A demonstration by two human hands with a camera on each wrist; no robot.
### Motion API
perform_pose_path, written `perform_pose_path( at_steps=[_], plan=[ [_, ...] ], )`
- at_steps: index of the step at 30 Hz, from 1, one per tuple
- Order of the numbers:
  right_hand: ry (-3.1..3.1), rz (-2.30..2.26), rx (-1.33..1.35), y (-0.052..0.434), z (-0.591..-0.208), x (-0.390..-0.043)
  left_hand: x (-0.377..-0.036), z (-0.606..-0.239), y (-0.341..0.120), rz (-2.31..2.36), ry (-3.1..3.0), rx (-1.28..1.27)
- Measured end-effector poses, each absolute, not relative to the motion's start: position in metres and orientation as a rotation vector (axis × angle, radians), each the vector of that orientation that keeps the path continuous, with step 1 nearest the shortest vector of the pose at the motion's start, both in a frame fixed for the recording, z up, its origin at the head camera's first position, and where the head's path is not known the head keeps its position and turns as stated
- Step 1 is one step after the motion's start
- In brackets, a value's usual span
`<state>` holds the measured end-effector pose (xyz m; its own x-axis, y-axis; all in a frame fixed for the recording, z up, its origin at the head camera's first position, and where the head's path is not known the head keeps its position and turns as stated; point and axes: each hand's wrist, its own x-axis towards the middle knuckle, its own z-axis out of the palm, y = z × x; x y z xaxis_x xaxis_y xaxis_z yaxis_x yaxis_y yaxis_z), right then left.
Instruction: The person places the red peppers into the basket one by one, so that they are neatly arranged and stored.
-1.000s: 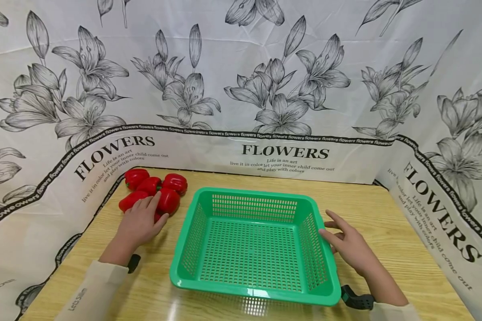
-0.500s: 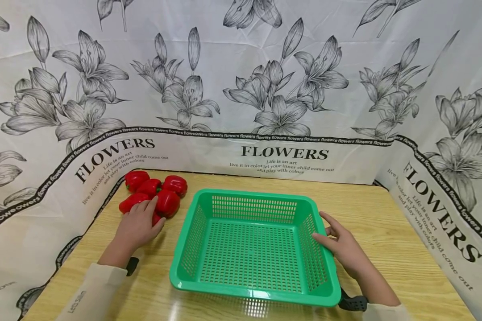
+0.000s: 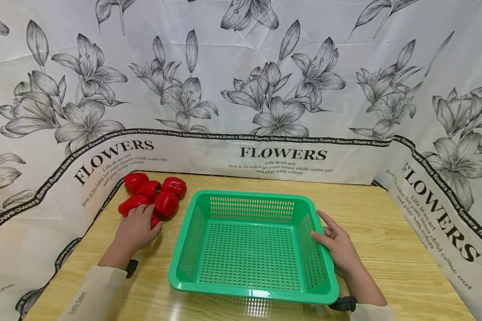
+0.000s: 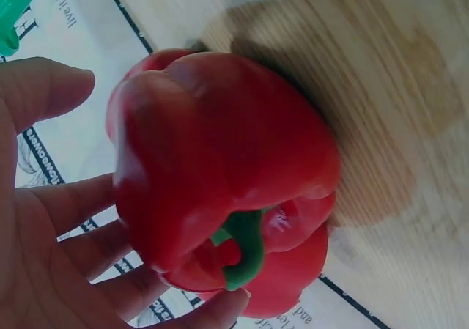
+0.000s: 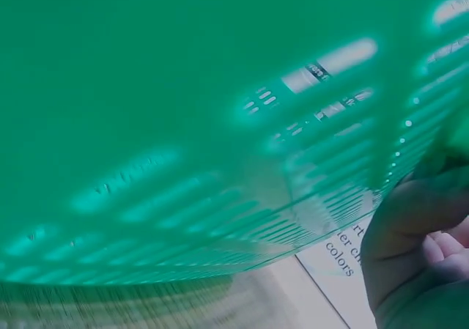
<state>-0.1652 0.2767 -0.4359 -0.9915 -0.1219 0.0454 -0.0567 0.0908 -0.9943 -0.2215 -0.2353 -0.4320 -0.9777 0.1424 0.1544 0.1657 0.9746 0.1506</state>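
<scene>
Our left hand (image 3: 134, 228) curls its fingers around a red pepper (image 4: 220, 175) at the near edge of the pile. Our right hand (image 3: 337, 247) grips the right rim of the green basket (image 3: 249, 292), mid-table (image 3: 385, 223).

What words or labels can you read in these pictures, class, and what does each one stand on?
"FLOWERS": large print on the backdrop cloth, three times.
"Life is an art / live it in color let your inner child come out / and play with colors": beneath each heading.
"flowers", repeated: in the black band.
Sleeve of the left arm: small print, too blurred to read.
Green basket, red peppers: no text.
</scene>
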Motion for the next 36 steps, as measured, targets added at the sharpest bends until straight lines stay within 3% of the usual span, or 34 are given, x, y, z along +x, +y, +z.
perform_pose_path(
  at_steps=[21, 31, 36],
  plan=[
    [2.239, -2.137, -0.127, 0.277, -0.443, -0.172, -0.222, -0.444, -0.237, -0.29, -2.996, -0.246],
    [1.946, -2.15, -0.556, 0.286, -0.445, -0.168, -0.219, -0.452, -0.238, -0.328, -2.988, -0.216],
    [1.999, -2.151, -0.584, 0.283, -0.45, -0.166, -0.219, -0.455, -0.238, -0.338, -2.968, -0.205]
  ],
)
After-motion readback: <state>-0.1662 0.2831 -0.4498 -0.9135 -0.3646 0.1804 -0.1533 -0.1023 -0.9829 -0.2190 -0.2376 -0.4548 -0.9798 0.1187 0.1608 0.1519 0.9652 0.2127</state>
